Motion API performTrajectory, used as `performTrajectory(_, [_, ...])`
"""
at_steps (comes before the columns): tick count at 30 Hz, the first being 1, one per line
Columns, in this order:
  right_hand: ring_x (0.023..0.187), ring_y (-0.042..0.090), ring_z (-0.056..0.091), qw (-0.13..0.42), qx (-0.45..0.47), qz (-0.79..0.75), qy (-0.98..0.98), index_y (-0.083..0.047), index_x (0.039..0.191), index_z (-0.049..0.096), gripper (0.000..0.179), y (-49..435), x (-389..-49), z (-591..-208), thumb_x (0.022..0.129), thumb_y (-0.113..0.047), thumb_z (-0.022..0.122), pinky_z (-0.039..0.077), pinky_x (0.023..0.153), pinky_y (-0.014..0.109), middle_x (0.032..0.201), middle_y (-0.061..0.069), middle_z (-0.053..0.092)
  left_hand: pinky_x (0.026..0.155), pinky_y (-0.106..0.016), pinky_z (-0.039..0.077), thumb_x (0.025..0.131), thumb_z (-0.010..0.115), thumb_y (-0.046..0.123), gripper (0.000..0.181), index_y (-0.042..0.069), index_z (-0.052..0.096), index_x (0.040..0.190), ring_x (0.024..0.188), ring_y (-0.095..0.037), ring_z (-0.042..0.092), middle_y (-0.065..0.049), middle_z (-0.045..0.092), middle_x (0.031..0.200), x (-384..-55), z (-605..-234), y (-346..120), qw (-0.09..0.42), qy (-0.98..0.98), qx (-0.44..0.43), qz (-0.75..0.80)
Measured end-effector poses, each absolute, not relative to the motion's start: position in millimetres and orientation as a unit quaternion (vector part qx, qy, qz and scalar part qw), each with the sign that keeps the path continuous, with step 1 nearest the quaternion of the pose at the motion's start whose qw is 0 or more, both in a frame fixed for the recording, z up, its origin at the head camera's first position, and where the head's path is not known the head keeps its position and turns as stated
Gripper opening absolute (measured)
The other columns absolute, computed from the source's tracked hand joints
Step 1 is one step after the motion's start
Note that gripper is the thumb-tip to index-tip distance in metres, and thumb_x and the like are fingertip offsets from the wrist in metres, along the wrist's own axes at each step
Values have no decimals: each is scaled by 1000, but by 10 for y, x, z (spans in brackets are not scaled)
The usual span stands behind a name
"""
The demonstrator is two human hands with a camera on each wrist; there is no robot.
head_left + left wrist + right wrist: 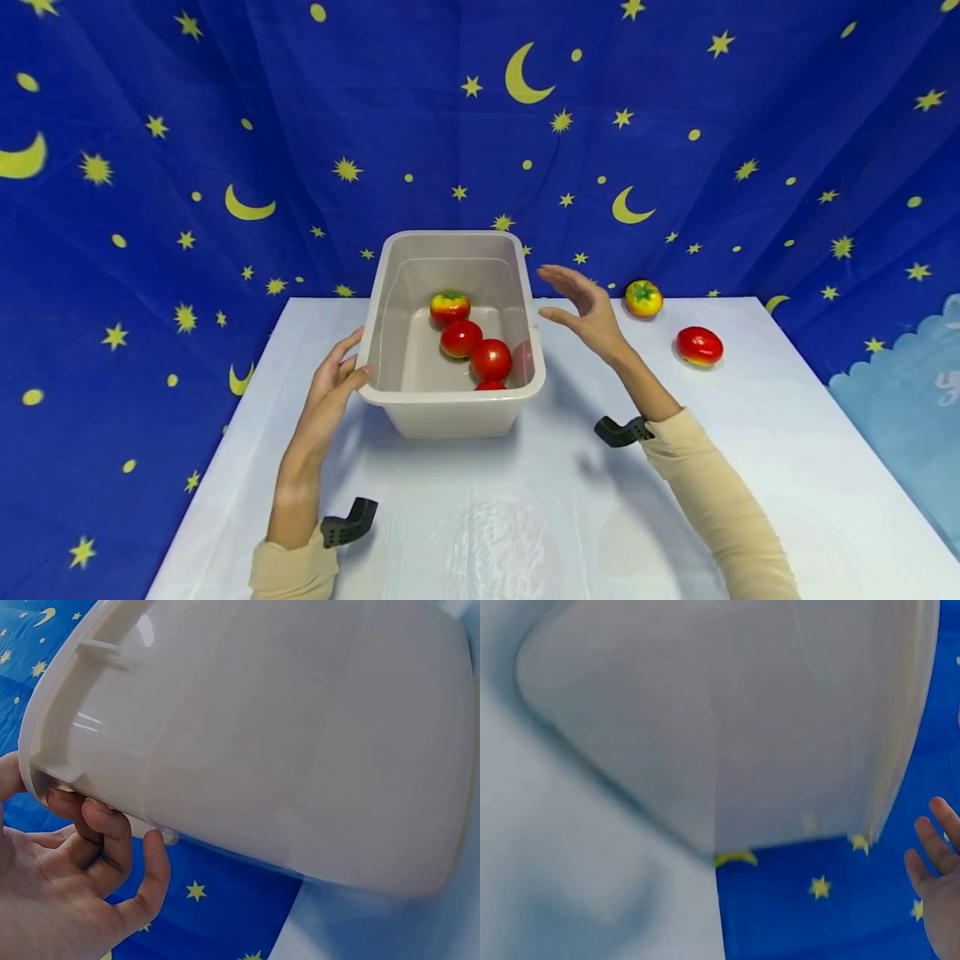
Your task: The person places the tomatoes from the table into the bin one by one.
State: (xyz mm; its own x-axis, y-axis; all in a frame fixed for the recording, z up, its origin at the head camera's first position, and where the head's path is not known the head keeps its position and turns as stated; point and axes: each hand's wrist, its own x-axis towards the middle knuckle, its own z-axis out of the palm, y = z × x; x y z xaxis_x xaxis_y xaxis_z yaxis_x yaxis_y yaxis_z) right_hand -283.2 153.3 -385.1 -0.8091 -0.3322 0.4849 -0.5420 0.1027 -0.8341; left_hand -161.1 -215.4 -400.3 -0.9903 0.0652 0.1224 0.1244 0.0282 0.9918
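The head view shows a pale grey-beige plastic bin [450, 421] at the far half of a white table [420, 525], left of the table's centre line; whether its base sits quite flat is hard to tell. It is deep and smooth, with rounded corners, walls narrowing towards the floor and a thick rim folded outward, its open top facing up. Inside, four glossy fruits run in a loose row from the middle to the near right corner: a red and yellow fruit with a green crown [450, 307], an oval red fruit [461, 339], a round red fruit [492, 360], and a half-hidden red fruit [491, 386] behind the near rim. The left hand [327, 390] pinches the rim at the near left, thumb over the edge and fingers bent beneath the lip, its forearm rising from the lower left. The right hand [588, 315] is just beside the bin's right side, apart from it, with thumb and fingers spread in a loose C and the forearm slanting in from the lower right. Beyond it lie a yellow fruit [643, 298] and another red fruit [699, 346].
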Motion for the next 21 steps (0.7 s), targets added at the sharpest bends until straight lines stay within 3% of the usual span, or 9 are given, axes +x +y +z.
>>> performTrajectory(7, [135,25,46,110,246,609,-746,4,137,50,56,1916,-2877,-3986,85,8,68,30,115,35,139,26,51,112,-52,23,101,50,16,55,7,31,152,111,-2,60,16,63,117,-1604,-4002,-2162,19,-715,-66,-696])
performTrajectory(11, [138,26,43,129,207,592,-768,2,138,50,58,2165,-2878,-4062,84,4,71,27,116,40,141,25,50,113,-53,22,101,51,16,56,6,30,152,111,-2,60,12,62,119,-1601,-3999,-2151,16,-714,-63,-698])
performTrajectory(14, [137,25,44,154,186,574,-782,2,138,51,58,2348,-2883,-4088,84,2,73,31,114,31,141,24,50,114,-53,21,101,51,15,56,6,30,152,110,-2,60,10,62,120,-1601,-3997,-2147,17,-714,-60,-697])
performTrajectory(18, [133,19,48,192,175,571,-779,3,136,52,57,2555,-2895,-4098,83,6,72,34,110,22,137,14,56,113,-53,21,101,50,14,55,6,31,152,109,-2,61,14,63,117,-1597,-3996,-2149,20,-713,-59,-698])
performTrajectory(21, [130,16,50,215,163,581,-767,5,136,52,58,2685,-2899,-4107,81,12,71,31,113,30,132,2,59,113,-54,20,101,50,14,55,7,31,152,109,-2,61,17,64,114,-1593,-3995,-2149,20,-713,-60,-698])
